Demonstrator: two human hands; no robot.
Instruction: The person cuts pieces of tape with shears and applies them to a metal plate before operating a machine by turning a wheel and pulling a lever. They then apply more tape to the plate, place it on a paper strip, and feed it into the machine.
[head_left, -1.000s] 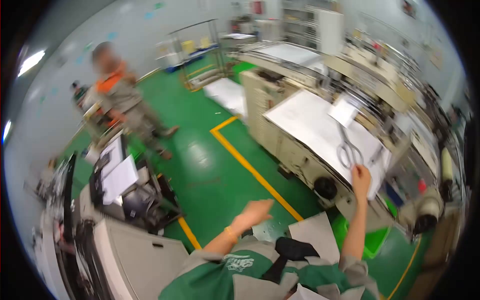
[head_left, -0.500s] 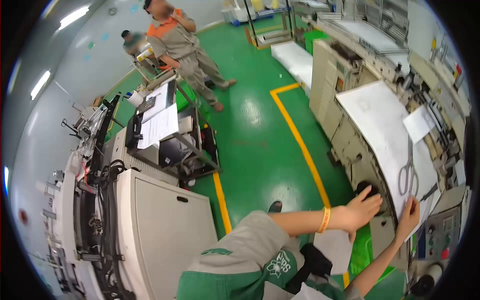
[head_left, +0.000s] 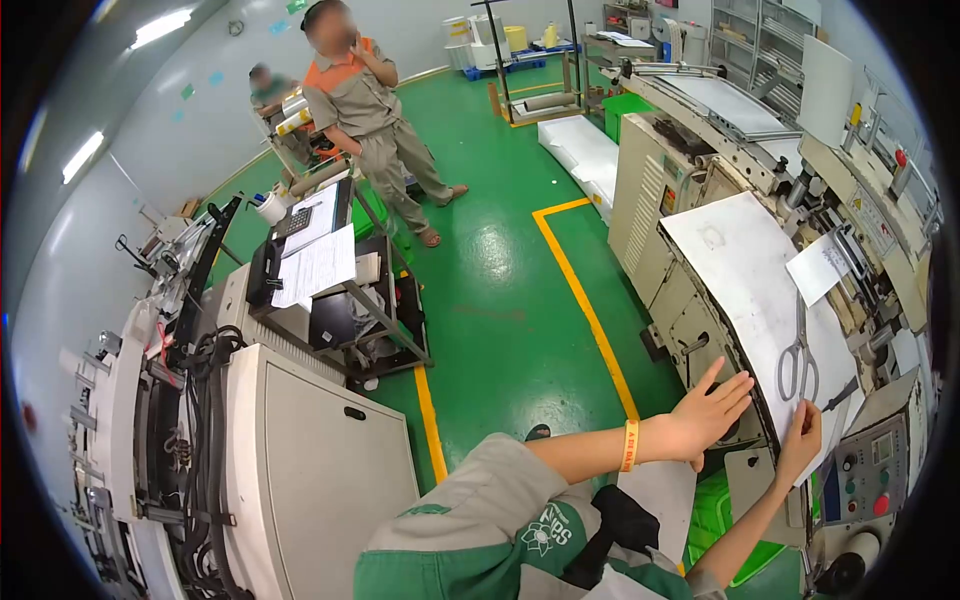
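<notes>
My left hand (head_left: pixel 703 417), with a yellow wristband (head_left: pixel 629 446), is held out open beside the machine's front edge, fingers spread and nothing in them. At the near end of a white sheet (head_left: pixel 725 250) on the machine's sloping top is my right hand (head_left: pixel 799 443). Its fingers are drawn together just below the handles of grey scissors (head_left: pixel 798 372); I cannot tell what they grip. The scissors lie on the sheet, blades pointing away. To their right lies a dark-handled tool (head_left: pixel 842 394). Farther up, a small white paper (head_left: pixel 818 268) rests against the machine parts.
A control panel (head_left: pixel 880 470) with a red button is right of my right hand. Below my hands is a green crate (head_left: pixel 712 520). A cart (head_left: pixel 345 300) with papers and a grey cabinet (head_left: pixel 340 450) stand left. A person (head_left: pixel 365 110) stands beyond the cart; another sits behind.
The camera view has turned slightly, so the machine and scissors appear farther left and a bit lower. My left hand's fingers look more spread; my right hand stays by the scissors' handles.
</notes>
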